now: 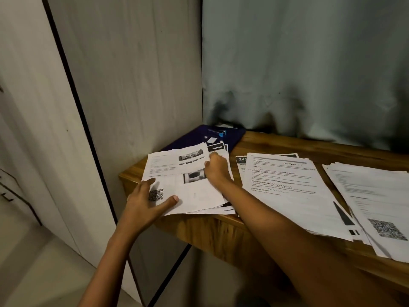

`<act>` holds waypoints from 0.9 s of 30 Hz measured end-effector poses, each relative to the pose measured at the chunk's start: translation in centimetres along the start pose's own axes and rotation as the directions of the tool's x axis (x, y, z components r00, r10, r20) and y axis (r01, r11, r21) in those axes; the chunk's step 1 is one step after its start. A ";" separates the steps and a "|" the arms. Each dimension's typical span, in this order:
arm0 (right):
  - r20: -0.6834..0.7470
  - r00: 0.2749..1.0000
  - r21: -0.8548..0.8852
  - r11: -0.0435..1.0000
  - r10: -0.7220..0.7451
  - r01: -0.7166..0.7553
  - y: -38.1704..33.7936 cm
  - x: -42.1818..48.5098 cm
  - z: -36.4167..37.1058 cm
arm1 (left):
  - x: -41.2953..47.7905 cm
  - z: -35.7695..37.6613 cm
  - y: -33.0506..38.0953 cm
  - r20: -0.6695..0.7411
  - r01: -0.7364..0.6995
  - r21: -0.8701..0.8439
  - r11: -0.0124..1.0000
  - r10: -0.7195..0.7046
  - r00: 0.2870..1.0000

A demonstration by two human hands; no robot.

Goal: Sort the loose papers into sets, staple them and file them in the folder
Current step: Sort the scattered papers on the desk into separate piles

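Table (276, 142) carries three paper piles, blue folder (190, 138) at its back corner. Left pile (199, 196), overlapping that folder: keep it pinned and peel the top sheet (174, 161) slowly. Its long axis runs away from the person, leaning left, headings far. Left hand (146, 202) presses it, fingers spread flat; right hand (215, 168) pinches the top sheet.

Dim warm light is leaving the papers (287, 191) grey and soft (print at far right is smearing), shadow is pooling under the desk (276, 144) and along the curtain (309, 74) hem, and the wide lens is bowing lines at left.
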State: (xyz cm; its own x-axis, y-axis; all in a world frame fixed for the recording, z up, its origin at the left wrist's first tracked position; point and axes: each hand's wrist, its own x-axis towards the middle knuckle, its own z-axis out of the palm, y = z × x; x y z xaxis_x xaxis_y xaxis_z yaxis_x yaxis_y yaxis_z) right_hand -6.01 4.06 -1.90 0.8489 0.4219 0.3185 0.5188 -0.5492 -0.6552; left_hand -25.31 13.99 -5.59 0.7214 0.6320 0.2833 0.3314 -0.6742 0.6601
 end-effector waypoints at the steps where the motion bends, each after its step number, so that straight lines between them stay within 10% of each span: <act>1: 0.010 1.000 -0.052 0.998 -0.020 0.020 0.1 -0.2 0.2 | 0.1 0.1 -0.4 0.011 0.005 0.029 1.000 -0.006 1.000; 27: -0.103 0.939 0.278 0.916 0.327 -0.288 4.1 1.0 -4.3 | 0.7 0.2 -1.6 0.166 -0.083 0.241 0.967 0.044 0.985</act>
State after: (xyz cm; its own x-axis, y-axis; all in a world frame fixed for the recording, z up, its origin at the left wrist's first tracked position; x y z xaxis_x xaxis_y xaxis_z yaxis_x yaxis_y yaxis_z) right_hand -2.63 -0.89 -1.26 0.9775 0.1424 0.1556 0.2023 -0.4239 -0.8829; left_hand -25.20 15.45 -6.59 0.8262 0.5296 0.1920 0.4070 -0.7968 0.4466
